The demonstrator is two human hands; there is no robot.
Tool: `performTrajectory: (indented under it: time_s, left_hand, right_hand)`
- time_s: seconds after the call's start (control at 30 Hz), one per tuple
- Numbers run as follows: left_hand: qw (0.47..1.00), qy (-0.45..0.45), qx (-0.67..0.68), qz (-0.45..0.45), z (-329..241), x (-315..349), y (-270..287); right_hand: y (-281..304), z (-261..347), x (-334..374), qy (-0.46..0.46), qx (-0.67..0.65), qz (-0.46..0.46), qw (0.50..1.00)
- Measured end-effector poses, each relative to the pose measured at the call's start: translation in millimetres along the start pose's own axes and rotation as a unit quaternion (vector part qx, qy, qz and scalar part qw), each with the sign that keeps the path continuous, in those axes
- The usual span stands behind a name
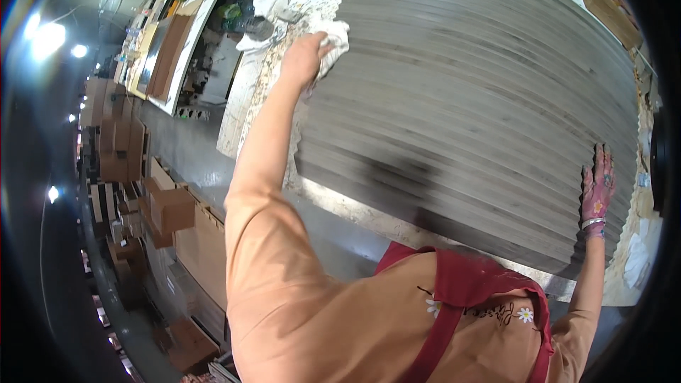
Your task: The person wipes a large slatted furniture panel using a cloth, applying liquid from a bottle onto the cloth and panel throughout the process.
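Left hand (302,58) clamped on white cloth (336,42) — grey ribbed panel (468,92) right of grip — right hand (599,195) (pink-gloved) flat on it, thumb apart.

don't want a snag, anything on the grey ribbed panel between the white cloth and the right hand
Nothing visible: between the white cloth in the left hand and the gloved right hand, only the grey ribbed panel shows.
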State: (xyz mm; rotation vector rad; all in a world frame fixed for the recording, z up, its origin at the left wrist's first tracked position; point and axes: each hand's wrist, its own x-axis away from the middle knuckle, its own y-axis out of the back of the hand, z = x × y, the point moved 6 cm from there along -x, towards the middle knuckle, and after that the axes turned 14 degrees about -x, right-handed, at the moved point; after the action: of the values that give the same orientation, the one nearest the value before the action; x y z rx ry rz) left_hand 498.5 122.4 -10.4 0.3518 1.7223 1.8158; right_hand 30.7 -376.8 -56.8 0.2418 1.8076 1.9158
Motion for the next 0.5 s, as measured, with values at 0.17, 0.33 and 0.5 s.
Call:
performTrajectory:
  time_s: [0.17,0.33,0.5]
  left_hand:
    - [0.986,0.156,-0.052,-0.006,43.8,-3.1,31.4]
    - [0.995,0.025,0.097,-0.019,-67.6,58.2,56.0]
    - [0.996,0.066,-0.058,-0.026,-12.3,84.0,12.3]
  right_hand:
    - [-3.1,-8.9,4.3,-0.008,0.024,0.003,1.0]
    - [0.3,-1.9,-0.1,0.008,0.001,-0.011,1.0]
    - [0.2,-4.1,3.5,-0.005,0.012,-0.002,1.0]
